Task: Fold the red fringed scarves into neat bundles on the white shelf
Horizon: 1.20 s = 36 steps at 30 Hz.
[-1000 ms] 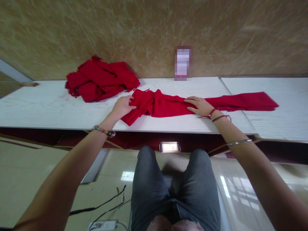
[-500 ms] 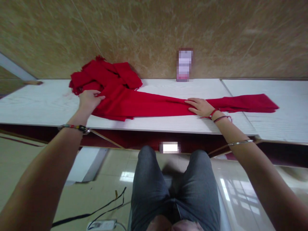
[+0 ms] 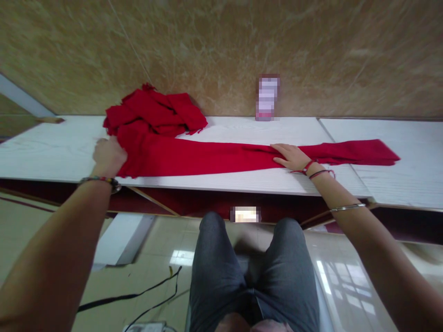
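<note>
A long red scarf lies stretched across the white tabletop, its right part narrow and folded, its left part wider. At the left end my left hand is closed on the scarf's edge, with the fingertips partly hidden. My right hand rests flat on the scarf right of the middle, fingers spread and pointing left. Behind the scarf's left end is a crumpled heap of red fringed cloth, which the scarf's edge seems to touch.
A blurred-out upright card or phone leans against the marbled wall. Under the tabletop runs an open dark red shelf with a pixelated bright object. A black cable lies at lower left.
My left hand has moved left, drawing the scarf's bunched left end out long and flatter. My right hand has stayed on the scarf in nearly the same place.
</note>
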Each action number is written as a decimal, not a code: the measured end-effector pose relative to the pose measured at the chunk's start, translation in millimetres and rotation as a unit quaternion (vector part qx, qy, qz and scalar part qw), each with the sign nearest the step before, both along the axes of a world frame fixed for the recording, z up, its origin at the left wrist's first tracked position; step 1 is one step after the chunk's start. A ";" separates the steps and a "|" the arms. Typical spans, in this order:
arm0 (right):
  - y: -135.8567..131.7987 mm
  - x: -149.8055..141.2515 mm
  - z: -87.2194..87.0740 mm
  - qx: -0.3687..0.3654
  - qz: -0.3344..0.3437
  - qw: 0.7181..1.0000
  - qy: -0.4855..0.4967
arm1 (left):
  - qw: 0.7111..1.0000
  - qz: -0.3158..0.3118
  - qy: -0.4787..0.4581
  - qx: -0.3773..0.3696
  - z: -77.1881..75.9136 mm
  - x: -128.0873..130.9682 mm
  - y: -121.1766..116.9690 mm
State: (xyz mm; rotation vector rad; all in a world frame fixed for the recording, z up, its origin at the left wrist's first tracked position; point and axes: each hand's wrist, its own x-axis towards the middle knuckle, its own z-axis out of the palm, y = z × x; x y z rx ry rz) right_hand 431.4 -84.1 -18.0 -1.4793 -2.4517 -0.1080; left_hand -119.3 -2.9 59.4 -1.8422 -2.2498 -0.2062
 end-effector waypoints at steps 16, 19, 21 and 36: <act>-2.8 0.5 6.1 0.041 -0.039 0.997 0.049 | 0.894 -0.441 -0.080 0.024 -57.7 195.9 31.9; -2.9 1.3 6.8 0.032 -0.073 0.996 0.037 | 0.891 -0.442 -0.107 0.014 -69.2 206.5 32.8; -2.8 1.8 7.1 0.029 -0.087 0.995 0.033 | 0.889 -0.443 -0.119 0.016 -71.4 206.5 32.0; -7.7 5.4 10.7 0.053 -0.103 0.992 0.053 | 0.920 -0.384 -0.040 0.065 -50.5 210.7 10.1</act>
